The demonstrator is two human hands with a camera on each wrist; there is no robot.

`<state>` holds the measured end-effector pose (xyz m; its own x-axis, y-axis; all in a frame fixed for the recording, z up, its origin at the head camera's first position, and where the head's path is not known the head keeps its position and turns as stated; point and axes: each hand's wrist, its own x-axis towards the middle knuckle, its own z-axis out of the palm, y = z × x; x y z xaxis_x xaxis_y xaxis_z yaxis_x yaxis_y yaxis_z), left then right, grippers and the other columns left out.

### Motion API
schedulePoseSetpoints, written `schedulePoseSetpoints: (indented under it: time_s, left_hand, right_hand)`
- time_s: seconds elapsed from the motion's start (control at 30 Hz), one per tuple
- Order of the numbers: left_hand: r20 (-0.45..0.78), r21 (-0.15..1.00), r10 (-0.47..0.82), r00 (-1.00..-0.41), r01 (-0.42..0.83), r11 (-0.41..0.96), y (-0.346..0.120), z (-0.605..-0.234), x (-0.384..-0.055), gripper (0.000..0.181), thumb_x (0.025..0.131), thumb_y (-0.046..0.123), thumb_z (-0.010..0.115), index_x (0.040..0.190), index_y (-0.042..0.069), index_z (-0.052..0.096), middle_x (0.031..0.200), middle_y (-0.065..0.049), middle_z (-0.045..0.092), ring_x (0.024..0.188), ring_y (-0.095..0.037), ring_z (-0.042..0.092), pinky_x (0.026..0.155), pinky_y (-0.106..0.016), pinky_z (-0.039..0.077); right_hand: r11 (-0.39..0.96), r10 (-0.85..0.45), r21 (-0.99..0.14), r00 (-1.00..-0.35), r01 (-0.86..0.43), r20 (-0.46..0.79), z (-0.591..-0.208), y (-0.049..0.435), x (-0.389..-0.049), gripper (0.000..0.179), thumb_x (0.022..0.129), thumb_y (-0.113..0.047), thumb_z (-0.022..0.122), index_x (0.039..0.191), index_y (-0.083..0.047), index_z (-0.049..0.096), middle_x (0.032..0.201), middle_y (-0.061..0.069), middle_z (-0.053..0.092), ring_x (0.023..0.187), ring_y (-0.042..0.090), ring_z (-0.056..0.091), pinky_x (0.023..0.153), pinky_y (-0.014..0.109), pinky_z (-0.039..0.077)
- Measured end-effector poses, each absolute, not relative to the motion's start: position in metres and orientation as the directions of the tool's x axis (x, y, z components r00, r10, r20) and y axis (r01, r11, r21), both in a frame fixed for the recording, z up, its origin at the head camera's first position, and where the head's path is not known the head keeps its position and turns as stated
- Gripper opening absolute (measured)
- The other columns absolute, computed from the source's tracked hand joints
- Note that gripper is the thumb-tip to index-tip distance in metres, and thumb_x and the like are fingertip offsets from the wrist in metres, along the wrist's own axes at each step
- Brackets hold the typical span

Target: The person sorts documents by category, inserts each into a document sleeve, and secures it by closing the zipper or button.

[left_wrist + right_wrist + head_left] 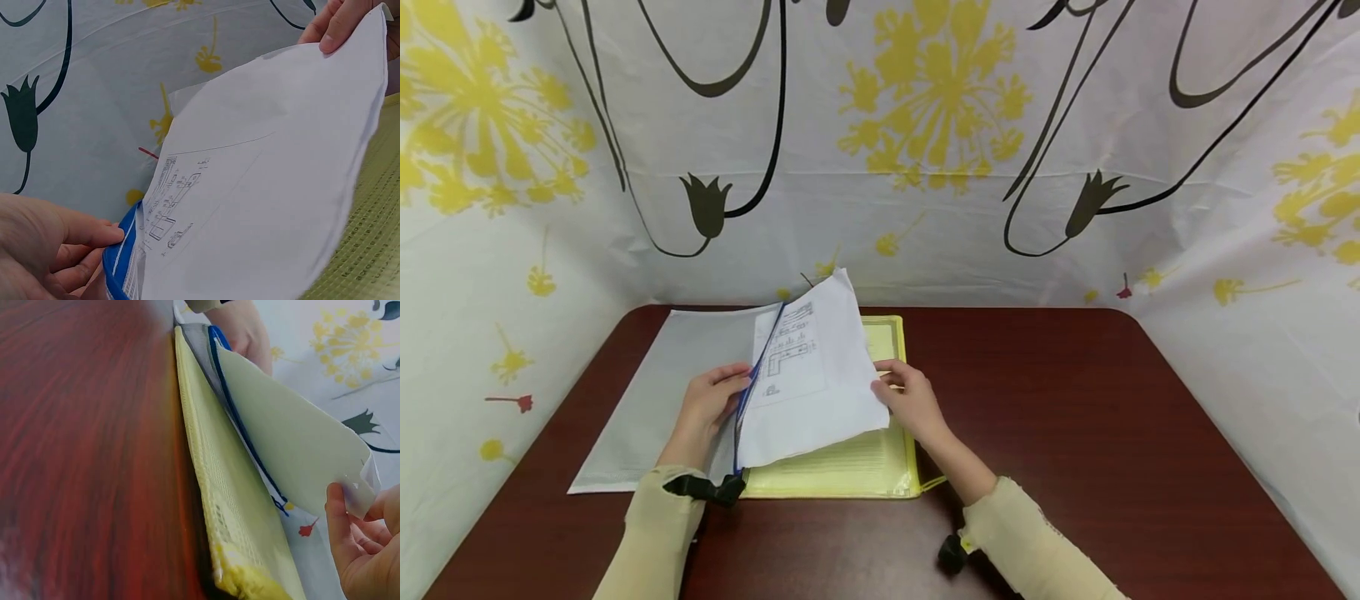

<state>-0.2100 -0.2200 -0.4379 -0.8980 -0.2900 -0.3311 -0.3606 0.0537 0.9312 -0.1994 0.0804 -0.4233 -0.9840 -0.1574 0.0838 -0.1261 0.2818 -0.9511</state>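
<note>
My left hand (706, 408) pinches the blue-edged opening (122, 250) of a zip document pouch between thumb and fingers. White paper sheets (812, 387), printed with line drawings and text, stick out of this opening toward the right. Their right-hand edge is held by my right hand (913, 402), thumb on one face and fingers on the other. In the right wrist view the sheets (294, 431) rise at a slant, and a small zipper pull (279, 505) hangs at the end of the blue edge. Part of the sheets is hidden inside the pouch.
A yellow mesh zip pouch (850, 475) lies under the sheets on the dark red-brown table (1037, 433). To the left lies a pale grey pouch (647, 400). A flower-patterned white cloth (947, 242) hangs behind and at both sides of the table.
</note>
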Motion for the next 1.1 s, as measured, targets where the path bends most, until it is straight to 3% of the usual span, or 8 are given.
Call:
schedulePoseSetpoints:
  time_s: [0.27, 0.5, 0.8, 1.1]
  left_hand:
    - [-0.329, 0.938, -0.264, -0.907, -0.346, 0.018, -0.218, -0.439, -0.210, 0.041, 0.097, 0.012, 0.064, 0.136, 0.004, 0.057, 0.092, 0.019, 0.066, 0.081, 0.005, 0.061, 0.070, -0.011, 0.052]
    - [-0.328, 0.941, -0.254, -0.910, -0.337, -0.008, -0.218, -0.439, -0.209, 0.042, 0.096, 0.011, 0.065, 0.136, 0.003, 0.057, 0.086, 0.023, 0.066, 0.080, 0.006, 0.060, 0.070, -0.010, 0.052]
    - [-0.332, 0.939, -0.263, -0.906, -0.345, 0.003, -0.218, -0.441, -0.209, 0.041, 0.096, 0.011, 0.065, 0.136, 0.005, 0.058, 0.091, 0.020, 0.066, 0.083, 0.005, 0.060, 0.071, -0.010, 0.052]
    - [-0.317, 0.947, -0.244, -0.916, -0.318, -0.037, -0.216, -0.441, -0.209, 0.042, 0.095, 0.008, 0.065, 0.136, 0.001, 0.057, 0.087, 0.020, 0.066, 0.081, 0.006, 0.062, 0.071, -0.010, 0.053]
  right_hand:
    - [0.275, -0.205, -0.953, -0.976, -0.128, 0.071, -0.423, 0.068, -0.193, 0.028, 0.094, -0.005, 0.064, 0.122, -0.004, 0.066, 0.097, 0.018, 0.072, 0.078, 0.018, 0.071, 0.065, 0.036, 0.064]
    - [0.269, -0.264, -0.958, -0.964, -0.102, 0.029, -0.429, 0.063, -0.188, 0.033, 0.094, -0.004, 0.064, 0.127, 0.001, 0.061, 0.100, 0.021, 0.071, 0.079, 0.018, 0.071, 0.067, 0.035, 0.064]
    - [0.287, -0.214, -0.954, -0.976, -0.088, 0.026, -0.430, 0.066, -0.198, 0.051, 0.092, -0.004, 0.067, 0.141, -0.002, 0.054, 0.115, 0.023, 0.070, 0.085, 0.025, 0.073, 0.067, 0.035, 0.064]
    - [0.317, -0.203, -0.942, -0.978, -0.110, 0.046, -0.431, 0.066, -0.203, 0.050, 0.094, 0.000, 0.061, 0.143, -0.004, 0.053, 0.119, 0.023, 0.068, 0.096, 0.029, 0.072, 0.069, 0.034, 0.064]
